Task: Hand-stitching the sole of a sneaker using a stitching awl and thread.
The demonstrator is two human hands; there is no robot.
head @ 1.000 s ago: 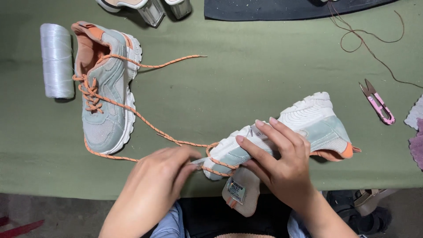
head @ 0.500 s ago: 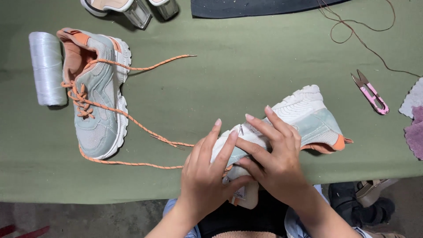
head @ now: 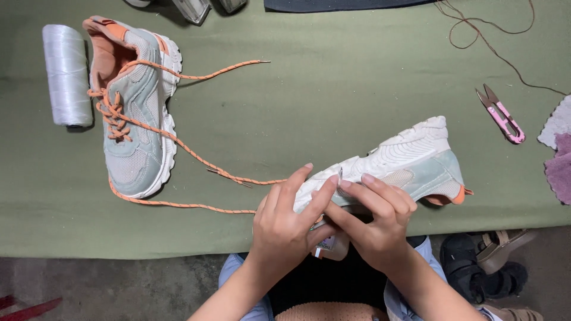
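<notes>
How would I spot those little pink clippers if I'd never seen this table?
Start at the green table and look to its right side, past the sneaker both hands hold. The thread snips lie there alone, below a loose brown thread: small, pink-handled, with two pointed metal blades.

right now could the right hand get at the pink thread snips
Probably yes: the pink thread snips lie alone on bare green cloth, nothing between. But the right hand is busy on the near sneaker.

Two sneakers (head: pixel 134 113) (head: pixel 404 163), one thread spool (head: pixel 66 74)
</notes>
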